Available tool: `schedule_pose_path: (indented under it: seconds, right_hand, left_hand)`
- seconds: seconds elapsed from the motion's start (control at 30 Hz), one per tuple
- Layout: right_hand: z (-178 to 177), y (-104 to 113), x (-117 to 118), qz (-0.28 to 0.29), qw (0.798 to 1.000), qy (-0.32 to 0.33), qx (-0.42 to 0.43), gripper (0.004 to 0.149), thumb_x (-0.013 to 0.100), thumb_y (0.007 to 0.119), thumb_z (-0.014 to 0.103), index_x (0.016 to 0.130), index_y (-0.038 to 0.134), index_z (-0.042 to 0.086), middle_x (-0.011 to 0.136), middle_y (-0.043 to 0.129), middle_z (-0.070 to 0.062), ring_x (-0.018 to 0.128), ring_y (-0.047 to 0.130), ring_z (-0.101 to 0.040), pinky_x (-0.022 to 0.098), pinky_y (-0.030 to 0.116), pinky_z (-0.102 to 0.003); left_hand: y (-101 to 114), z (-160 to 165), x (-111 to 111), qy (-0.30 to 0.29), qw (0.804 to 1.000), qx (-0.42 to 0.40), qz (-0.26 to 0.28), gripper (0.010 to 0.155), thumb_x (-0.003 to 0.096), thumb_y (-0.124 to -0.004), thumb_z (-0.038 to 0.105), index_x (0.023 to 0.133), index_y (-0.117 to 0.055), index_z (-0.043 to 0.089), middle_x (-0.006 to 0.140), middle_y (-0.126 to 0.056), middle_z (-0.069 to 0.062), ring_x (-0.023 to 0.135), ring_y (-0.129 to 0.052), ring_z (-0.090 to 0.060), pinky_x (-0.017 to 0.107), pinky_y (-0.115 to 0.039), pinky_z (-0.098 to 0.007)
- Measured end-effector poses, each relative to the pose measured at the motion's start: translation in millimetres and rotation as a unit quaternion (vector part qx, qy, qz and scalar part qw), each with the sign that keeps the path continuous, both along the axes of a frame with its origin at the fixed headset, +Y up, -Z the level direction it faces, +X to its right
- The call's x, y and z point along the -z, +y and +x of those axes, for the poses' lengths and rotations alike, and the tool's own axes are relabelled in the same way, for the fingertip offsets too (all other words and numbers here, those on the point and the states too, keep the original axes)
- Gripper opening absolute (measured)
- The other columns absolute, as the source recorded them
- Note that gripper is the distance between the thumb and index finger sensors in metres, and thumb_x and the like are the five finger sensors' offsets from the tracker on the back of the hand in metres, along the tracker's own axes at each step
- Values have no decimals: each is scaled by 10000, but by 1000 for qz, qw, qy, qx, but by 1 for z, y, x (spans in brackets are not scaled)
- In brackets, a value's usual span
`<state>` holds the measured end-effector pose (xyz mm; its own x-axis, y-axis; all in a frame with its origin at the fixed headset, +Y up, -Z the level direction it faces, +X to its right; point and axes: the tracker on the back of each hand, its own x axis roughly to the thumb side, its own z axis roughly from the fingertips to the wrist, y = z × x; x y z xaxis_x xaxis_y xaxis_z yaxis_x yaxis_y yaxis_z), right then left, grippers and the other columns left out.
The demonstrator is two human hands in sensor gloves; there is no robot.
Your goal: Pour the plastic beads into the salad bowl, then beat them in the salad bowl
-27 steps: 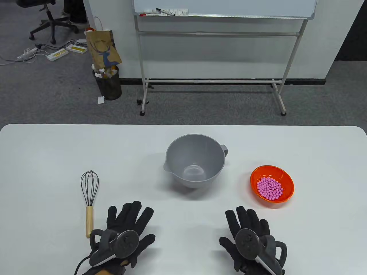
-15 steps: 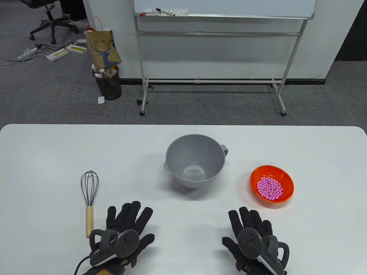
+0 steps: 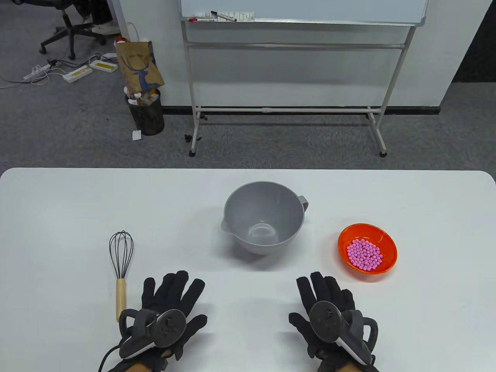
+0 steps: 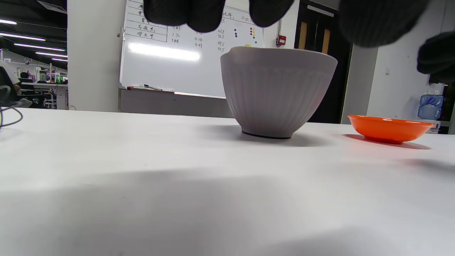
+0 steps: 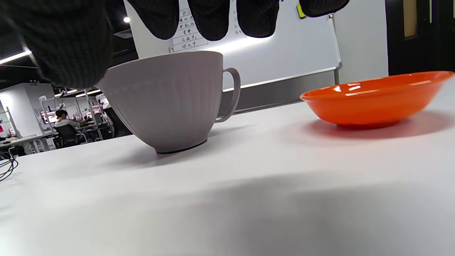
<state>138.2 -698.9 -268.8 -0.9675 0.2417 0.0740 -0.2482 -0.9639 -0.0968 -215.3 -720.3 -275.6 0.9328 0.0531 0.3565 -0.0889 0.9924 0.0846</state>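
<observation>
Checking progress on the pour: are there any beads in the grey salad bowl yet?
No, the grey salad bowl is bare inside, and the pink beads all lie in the orange dish.

Table view high, looking down, both wrist views low at tabletop, sharing grey bowl [image 3: 263,217] and orange dish [image 3: 368,248].

Your left hand [image 3: 170,310] lies flat with fingers spread, just right of the whisk [image 3: 121,267]. Your right hand [image 3: 329,314] is flat too, near the orange dish [image 3: 383,236] of pink beads [image 3: 364,254]. The grey salad bowl [image 3: 263,205] stands upright between, farther back on the table [image 3: 58,217].
</observation>
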Motion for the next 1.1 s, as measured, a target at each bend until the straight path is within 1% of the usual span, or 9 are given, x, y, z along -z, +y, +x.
schedule_pose_path:
  seconds: [0.27, 0.37, 0.47, 0.57, 0.63, 0.7, 0.73, 0.93, 1.1]
  right_hand:
    - [-46, 25, 60, 22, 1000, 8, -5, 817, 408, 864, 569, 1085, 441, 395, 1212, 407, 55, 1188, 414, -281, 803, 355, -634]
    - [-67, 30, 82, 28, 999, 1, -23, 789, 420, 872, 530, 1078, 456, 406, 1209, 414, 80, 1194, 401, -257, 809, 351, -629]
    - [-80, 28, 101, 12, 999, -11, -34, 760, 430, 876, 494, 1071, 476, 410, 1203, 443, 96, 1196, 414, -239, 814, 355, -623]
    - [-87, 18, 117, -10, 999, -24, -34, 690, 440, 880, 446, 1047, 553, 413, 1138, 634, 101, 1152, 578, -223, 817, 363, -617]
    - [-88, 12, 122, -7, 999, -33, -42, 587, 458, 865, 401, 999, 638, 425, 1065, 728, 123, 1119, 578, -212, 816, 386, -599]
    - [-87, 12, 124, 31, 999, -37, -25, 459, 465, 855, 347, 914, 772, 396, 947, 860, 107, 1048, 699, -219, 794, 472, -586]
    - [-86, 11, 124, 23, 999, -35, -20, 451, 464, 855, 340, 905, 782, 400, 943, 862, 113, 1044, 700, -215, 794, 474, -584]
    - [-80, 11, 118, 57, 998, -28, -19, 442, 438, 874, 330, 870, 821, 410, 910, 897, 135, 998, 774, -187, 791, 506, -572]
    - [-76, 15, 95, 102, 994, 10, -29, 451, 421, 881, 339, 865, 831, 403, 878, 923, 132, 938, 841, -190, 760, 553, -590]
  left_hand:
    - [1, -3, 2, 2, 1000, -5, -5, 771, 465, -686, 687, 1118, -414, 379, 1235, -396, -115, 1129, -465, -394, 726, -258, -714]
    - [1, -5, 2, 8, 1000, -2, -3, 773, 464, -688, 685, 1118, -416, 376, 1235, -398, -115, 1127, -466, -395, 725, -257, -714]
    - [1, -6, 3, 11, 1000, -3, -6, 772, 464, -689, 684, 1118, -418, 377, 1234, -398, -114, 1128, -464, -395, 725, -255, -713]
    - [2, -8, 4, 13, 1000, -6, -6, 770, 464, -688, 683, 1117, -418, 377, 1234, -399, -115, 1127, -465, -396, 725, -256, -713]
    - [2, -9, 4, 14, 1000, -9, -6, 771, 464, -689, 682, 1117, -417, 377, 1234, -398, -115, 1127, -463, -395, 725, -256, -713]
    - [2, -10, 4, 15, 1000, -8, -5, 770, 465, -689, 682, 1117, -419, 376, 1234, -399, -115, 1127, -465, -396, 725, -257, -713]
    - [3, -10, 4, 15, 1000, -8, -5, 770, 464, -689, 683, 1117, -418, 378, 1234, -399, -114, 1127, -465, -395, 726, -256, -712]
    - [3, -11, 5, 15, 1000, -10, -6, 771, 466, -689, 683, 1119, -419, 376, 1235, -399, -116, 1127, -465, -396, 726, -256, -713]
    - [3, -11, 5, 14, 1000, -10, -7, 769, 466, -689, 682, 1119, -421, 376, 1235, -399, -115, 1127, -465, -397, 726, -257, -713]
